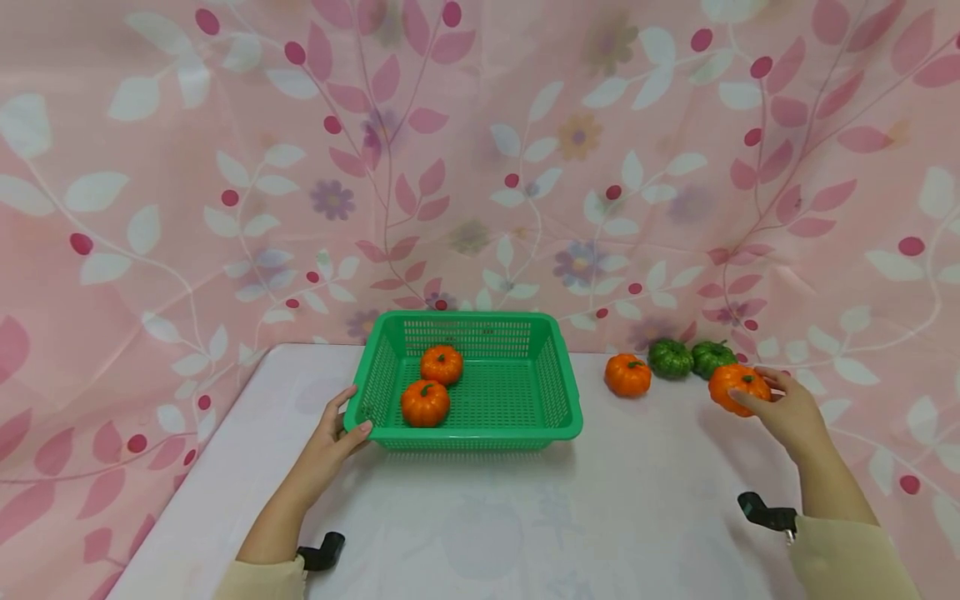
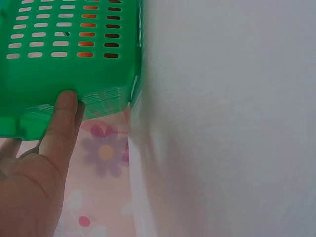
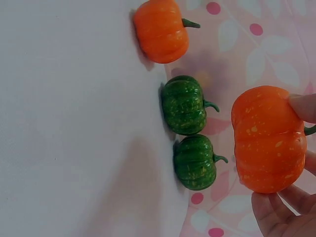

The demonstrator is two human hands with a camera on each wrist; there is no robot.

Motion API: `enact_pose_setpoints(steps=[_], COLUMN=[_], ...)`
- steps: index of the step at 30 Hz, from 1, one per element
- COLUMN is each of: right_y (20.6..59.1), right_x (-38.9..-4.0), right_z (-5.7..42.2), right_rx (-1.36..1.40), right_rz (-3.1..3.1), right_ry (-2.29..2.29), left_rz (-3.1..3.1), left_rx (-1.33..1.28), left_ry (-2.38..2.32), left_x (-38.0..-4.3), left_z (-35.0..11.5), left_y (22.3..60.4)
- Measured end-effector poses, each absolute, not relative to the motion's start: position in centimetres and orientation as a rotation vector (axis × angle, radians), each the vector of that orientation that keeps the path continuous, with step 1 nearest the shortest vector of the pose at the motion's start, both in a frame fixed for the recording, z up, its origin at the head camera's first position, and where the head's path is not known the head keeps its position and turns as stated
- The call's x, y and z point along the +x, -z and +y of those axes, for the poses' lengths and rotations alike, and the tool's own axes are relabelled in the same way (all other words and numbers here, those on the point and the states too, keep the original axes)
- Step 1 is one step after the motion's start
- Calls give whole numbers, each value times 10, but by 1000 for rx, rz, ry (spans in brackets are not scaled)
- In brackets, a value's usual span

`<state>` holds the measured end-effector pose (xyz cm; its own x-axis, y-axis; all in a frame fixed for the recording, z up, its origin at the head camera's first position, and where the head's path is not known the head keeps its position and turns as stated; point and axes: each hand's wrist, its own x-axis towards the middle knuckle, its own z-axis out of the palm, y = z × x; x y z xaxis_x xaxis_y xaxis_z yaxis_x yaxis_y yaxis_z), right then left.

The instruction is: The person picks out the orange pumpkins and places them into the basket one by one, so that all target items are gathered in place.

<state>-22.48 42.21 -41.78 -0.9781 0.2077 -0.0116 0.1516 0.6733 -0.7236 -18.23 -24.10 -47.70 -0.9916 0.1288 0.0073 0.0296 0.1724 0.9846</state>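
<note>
An orange pumpkin point(image 1: 738, 389) is off the surface point(image 1: 480, 517), over its far right corner, with the right hand point(image 1: 791, 412) pinching it between thumb and fingers in its grip. Just beyond it, two green pumpkins point(image 1: 671, 358) point(image 1: 712, 359) sit side by side at that corner, and another orange pumpkin point(image 1: 627, 376) rests near the far edge to their left. Farther left by that edge stands a green basket point(image 1: 480, 434), two orange pumpkins point(image 1: 441, 365) point(image 1: 425, 404) in its left part; the left hand's point(image 1: 333, 429) grip holds its near left corner.
</note>
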Motion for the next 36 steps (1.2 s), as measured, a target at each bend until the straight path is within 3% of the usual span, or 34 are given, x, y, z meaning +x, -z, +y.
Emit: enact_pose_setpoints(steps=[36], right_y=[373], right_x=[-201], right_z=[364], right_rx=[-230], right_rz=[-2706], right_ry=[-1221], left_rz=[2345], left_rx=[187], left_ry=[-1975], left_x=[-182], left_z=[-241], left_y=[477])
